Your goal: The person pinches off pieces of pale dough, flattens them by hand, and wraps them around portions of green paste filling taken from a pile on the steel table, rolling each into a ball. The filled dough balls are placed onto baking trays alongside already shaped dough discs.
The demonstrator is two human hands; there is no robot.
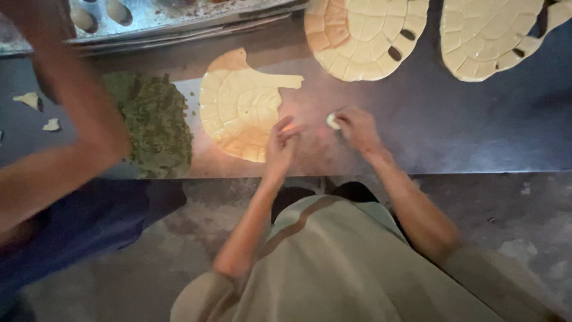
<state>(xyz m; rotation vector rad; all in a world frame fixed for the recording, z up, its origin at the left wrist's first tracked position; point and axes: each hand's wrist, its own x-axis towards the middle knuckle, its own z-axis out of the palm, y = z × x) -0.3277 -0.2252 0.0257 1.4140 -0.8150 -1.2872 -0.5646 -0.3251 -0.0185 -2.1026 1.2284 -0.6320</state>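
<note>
My right hand pinches a small pale piece of dough just above the dark metal table. My left hand rests with fingers apart at the right edge of a partly cut sheet of scored dough, holding nothing. That sheet is pale yellow, marked into small squares, with a large part of its right side gone.
A mound of chopped green filling lies left of the sheet. Two more scored dough sheets lie at the back. A metal tray with formed pieces sits far left. Another person's arm reaches in from the left.
</note>
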